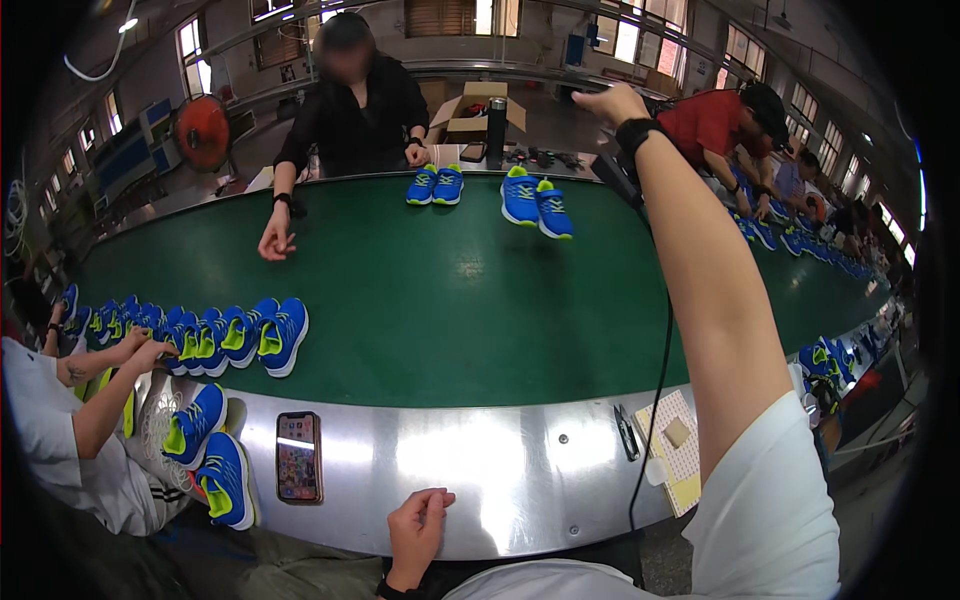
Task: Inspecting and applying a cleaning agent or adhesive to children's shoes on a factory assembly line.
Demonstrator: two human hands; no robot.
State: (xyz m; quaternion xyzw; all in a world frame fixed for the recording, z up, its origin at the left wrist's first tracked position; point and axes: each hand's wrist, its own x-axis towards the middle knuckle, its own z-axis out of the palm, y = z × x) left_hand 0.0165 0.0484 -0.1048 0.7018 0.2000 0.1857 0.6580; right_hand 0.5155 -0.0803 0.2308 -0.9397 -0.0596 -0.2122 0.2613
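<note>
My left hand point(418, 528) rests at the near edge of the steel ledge point(370, 450), fingers curled together with nothing visible in them. Far out over the green belt, my right arm is raised. My right hand point(612, 103) points left with its fingers stretched out, and I see nothing held. Below and left of it is a pair of blue sneakers point(537, 203) with yellow-green soles. A dark shadow shows under this pair; whether they touch the belt I cannot tell. Another pair of blue sneakers point(435, 186) stands at the belt's far edge.
Along the left, sneakers point(284, 338) line the green belt point(420, 320). A phone point(299, 457), more sneakers point(226, 480), tweezers point(626, 432) and a yellow-edged card point(672, 450) lie on the ledge. A black cable point(668, 340) crosses the belt. Co-workers stand across and at both sides.
</note>
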